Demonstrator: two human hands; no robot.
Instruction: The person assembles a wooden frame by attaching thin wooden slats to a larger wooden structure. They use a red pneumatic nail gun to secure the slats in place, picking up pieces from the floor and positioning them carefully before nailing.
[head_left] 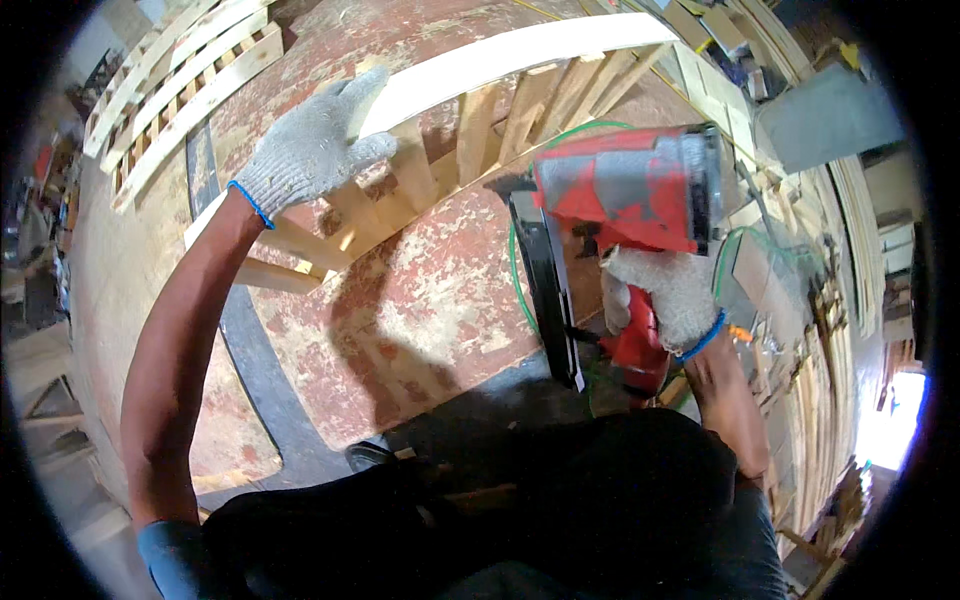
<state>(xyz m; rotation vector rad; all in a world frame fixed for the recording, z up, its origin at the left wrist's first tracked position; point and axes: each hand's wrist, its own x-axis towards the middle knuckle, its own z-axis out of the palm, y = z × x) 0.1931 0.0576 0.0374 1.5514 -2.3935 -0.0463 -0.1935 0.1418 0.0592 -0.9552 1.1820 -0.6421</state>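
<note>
My left hand [312,142], in a grey-white knit glove with a blue cuff, grips the pale top board [520,55] of a slatted wooden frame [478,130]. Its thumb lies on the near side and its fingers reach over the far side. The frame stands on edge, with several short slats below the board. My right hand [668,290], gloved alike, is wrapped round the handle of a red and grey nail gun [625,190]. The gun's black magazine [545,290] slants down toward me. Its nose points left, held apart from the frame; the trigger finger is partly hidden.
A slatted wooden pallet [190,90] lies at the far left. A green hose [518,270] runs behind the nail gun. Long timber strips [835,370] are stacked along the right, near a grey panel [830,118]. The worn red-brown work surface [430,290] has a dark gap along its left.
</note>
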